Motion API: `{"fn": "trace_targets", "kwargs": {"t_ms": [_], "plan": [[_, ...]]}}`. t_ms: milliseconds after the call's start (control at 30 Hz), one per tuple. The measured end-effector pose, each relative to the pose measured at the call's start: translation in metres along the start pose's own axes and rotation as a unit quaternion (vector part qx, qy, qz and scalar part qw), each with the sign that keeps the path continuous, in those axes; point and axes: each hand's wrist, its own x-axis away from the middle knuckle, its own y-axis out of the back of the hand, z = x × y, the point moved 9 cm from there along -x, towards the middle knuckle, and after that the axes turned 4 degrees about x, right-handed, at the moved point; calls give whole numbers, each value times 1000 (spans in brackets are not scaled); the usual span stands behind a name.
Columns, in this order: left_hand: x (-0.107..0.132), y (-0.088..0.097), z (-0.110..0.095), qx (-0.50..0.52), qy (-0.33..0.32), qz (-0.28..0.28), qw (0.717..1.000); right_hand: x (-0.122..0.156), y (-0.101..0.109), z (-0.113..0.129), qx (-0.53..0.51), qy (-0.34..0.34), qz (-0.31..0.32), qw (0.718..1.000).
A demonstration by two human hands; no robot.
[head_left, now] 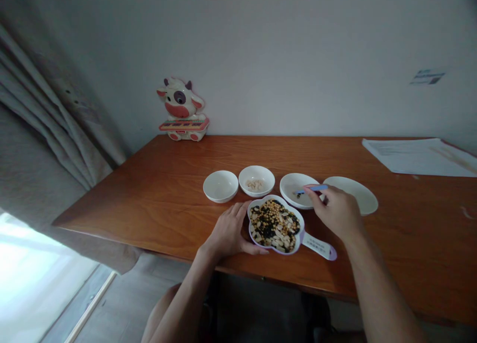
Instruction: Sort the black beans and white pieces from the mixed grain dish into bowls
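A purple-rimmed bowl (254, 239) with a handle holds mixed black, yellow and white beans near the table's front edge. My left hand (230, 231) cups its left side, fingers curved against the rim. My right hand (335, 209) pinches blue tweezers (312, 189), whose tips reach over the third white bowl (288, 184), where a few dark bits lie. Left of it stand a white bowl (257, 176) with several pale beans and an empty-looking white bowl (220, 185). A white plate (356, 191) lies behind my right hand.
The wooden table (149, 194) stands against a white wall. A cow-shaped toy keyboard (182, 110) sits at the back left. Papers (417, 156) lie at the back right. A grey curtain (40, 134) hangs to the left, by the table's corner.
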Motion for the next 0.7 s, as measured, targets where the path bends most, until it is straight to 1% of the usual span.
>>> {"fn": "trace_targets", "kwargs": {"t_ms": [67,167,233,300,367,433,500,600,700], "plan": [[0,1,0,-1,2,-3,1000,-1,7,-2,-11,-15,-29,999],[0,1,0,-3,4,-1,1000,-3,16,-1,-57,-51,-70,995],[-1,1,1,-1,7,4,1000,-6,19,7,-90,-68,-90,990],[-1,0,3,-1,8,5,1000,-11,21,22,-113,-60,-104,986],[0,0,4,-3,8,3,1000,-16,17,40,-123,-46,-101,986],[0,0,5,-4,8,0,1000,-20,8,54,-140,-38,-82,986],[0,-1,5,-1,12,3,1000,-23,-4,64,-164,-36,-55,984],[0,0,5,6,20,6,1000,-23,-17,70,-180,-33,-28,983],[0,0,5,8,18,5,1000,-22,-16,70,-180,-33,-25,983]]}}
